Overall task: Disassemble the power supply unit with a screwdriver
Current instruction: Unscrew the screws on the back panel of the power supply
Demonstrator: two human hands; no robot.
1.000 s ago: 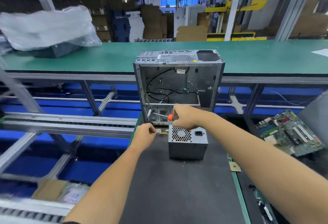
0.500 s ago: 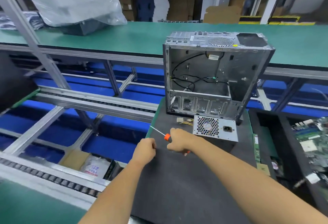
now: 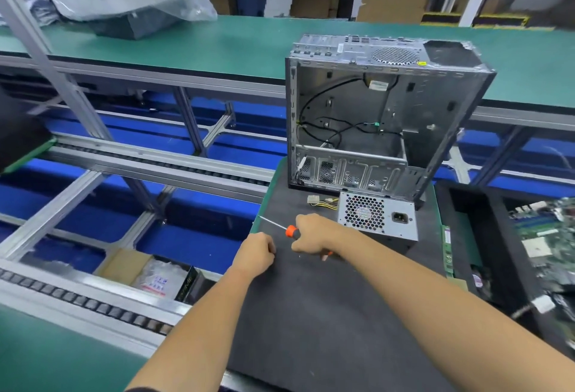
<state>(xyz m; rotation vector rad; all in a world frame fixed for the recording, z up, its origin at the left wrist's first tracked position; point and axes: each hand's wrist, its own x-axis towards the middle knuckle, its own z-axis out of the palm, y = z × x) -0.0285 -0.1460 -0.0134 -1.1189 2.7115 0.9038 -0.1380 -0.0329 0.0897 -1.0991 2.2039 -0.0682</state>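
A person's right hand (image 3: 314, 234) is curled tightly around the handle of an orange screwdriver (image 3: 292, 231), whose thin metal shaft points away to that hand's left, over the edge of a dark padded surface (image 3: 326, 323). The left hand (image 3: 256, 255) sits just beside the right one in a loose fist with its fingers curled under, and whether it holds anything cannot be told. The grey power supply unit (image 3: 378, 216) lies on the surface just beyond and to the right of the right hand, its fan grille facing the viewer, with an opened metal computer case (image 3: 373, 118) standing upright directly behind it.
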